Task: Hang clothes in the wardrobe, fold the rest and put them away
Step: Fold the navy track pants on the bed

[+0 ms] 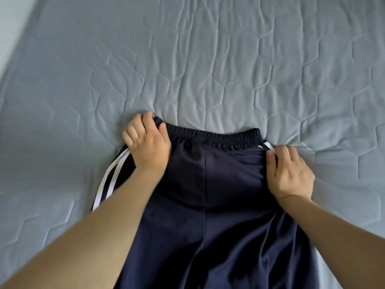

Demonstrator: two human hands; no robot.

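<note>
Dark navy track trousers (210, 184) with white side stripes lie flat on the bed, elastic waistband at the far end, legs running toward me and out of view below. My left hand (148, 142) grips the left corner of the waistband, thumb on top of the fabric and fingers curled round the edge. At the right corner, just below the waistband, my right hand (289, 174) pinches the striped side seam.
A grey-blue quilted bedspread (229, 69) covers the bed all around the trousers. The bed's left edge and a pale wall or floor strip (10, 21) show at the top left.
</note>
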